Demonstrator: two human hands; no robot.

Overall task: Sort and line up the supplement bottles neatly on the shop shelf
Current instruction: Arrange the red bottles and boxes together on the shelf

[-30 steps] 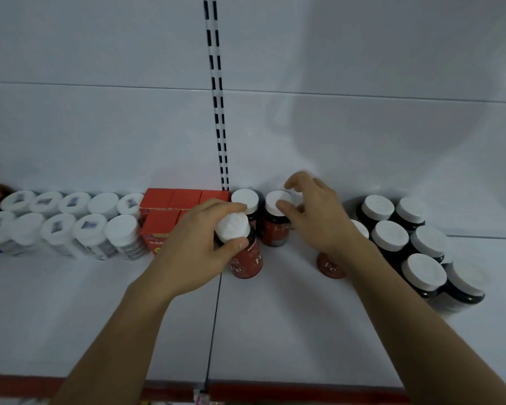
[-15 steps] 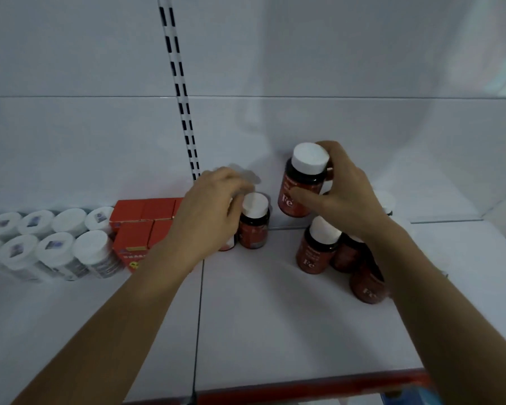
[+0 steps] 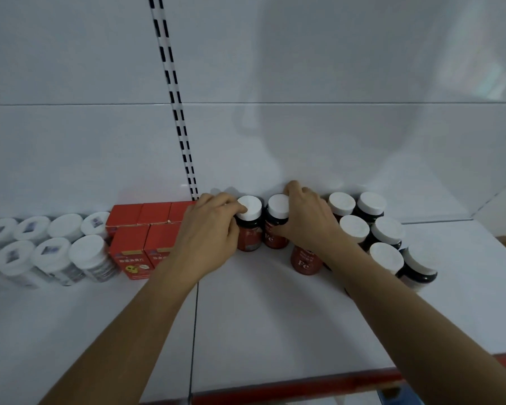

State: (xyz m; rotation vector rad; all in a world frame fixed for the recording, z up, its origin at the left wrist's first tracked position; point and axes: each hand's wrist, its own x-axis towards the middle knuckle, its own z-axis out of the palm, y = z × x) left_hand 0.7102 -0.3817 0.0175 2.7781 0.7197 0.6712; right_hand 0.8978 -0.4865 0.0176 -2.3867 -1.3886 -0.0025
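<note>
Two red bottles stand side by side at the back of the shelf (image 3: 275,317), against the rear wall. The left hand (image 3: 208,232) curls its fingers (image 3: 231,204) over the left rim of the left red bottle (image 3: 249,229), thumb beside its body. The right hand (image 3: 307,220) grips the right red bottle (image 3: 275,217), thumb across its front, fingers behind the cap. A third Fe bottle (image 3: 306,263) stands in front, under the right wrist

Head camera looks down closely onto shelf (image 3: 275,317).
</note>
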